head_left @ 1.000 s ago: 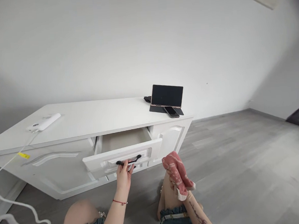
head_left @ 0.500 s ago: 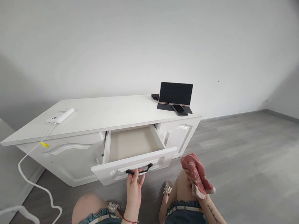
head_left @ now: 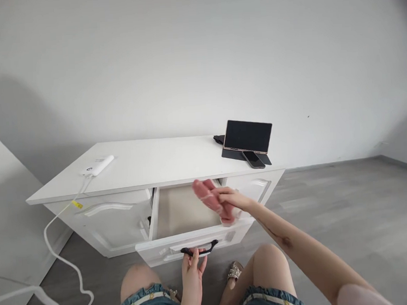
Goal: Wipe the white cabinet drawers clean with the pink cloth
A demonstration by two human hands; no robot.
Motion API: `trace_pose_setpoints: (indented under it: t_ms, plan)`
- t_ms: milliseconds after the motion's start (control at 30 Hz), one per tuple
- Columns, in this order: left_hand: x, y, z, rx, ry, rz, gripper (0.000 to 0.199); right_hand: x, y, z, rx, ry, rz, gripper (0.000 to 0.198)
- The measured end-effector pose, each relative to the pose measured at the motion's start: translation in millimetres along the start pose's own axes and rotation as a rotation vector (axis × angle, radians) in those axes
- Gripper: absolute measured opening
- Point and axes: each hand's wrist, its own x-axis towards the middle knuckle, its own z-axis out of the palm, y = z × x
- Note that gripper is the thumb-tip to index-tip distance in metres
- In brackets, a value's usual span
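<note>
My left hand is closed on the black drawer handle, its fingers hooked round the bar from below. The white drawer is pulled out of the cabinet, and its visible beige bottom is bare. Over the drawer's right side, my right hand grips a folded red-pink cloth with pale markings, slightly blurred by motion. The cloth hides part of the drawer's right wall.
On the white cabinet top stands a dark-screened tablet, with a phone lying in front and a small black item behind. A white power strip lies left, its cable trailing down. My knees flank the drawer front.
My right hand has carried the cloth from beside my right knee leftward and up, over the open drawer. My left hand stays on the handle. The view has shifted slightly.
</note>
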Motion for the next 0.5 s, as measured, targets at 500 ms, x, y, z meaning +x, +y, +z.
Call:
trace_pose_setpoints:
  t_ms: [500]
  plan:
    - [12.2,-16.5,-6.9,0.035,0.111,-0.014,0.029,101.1,11.6,157.8,-1.042,-0.718,-0.426,0.051]
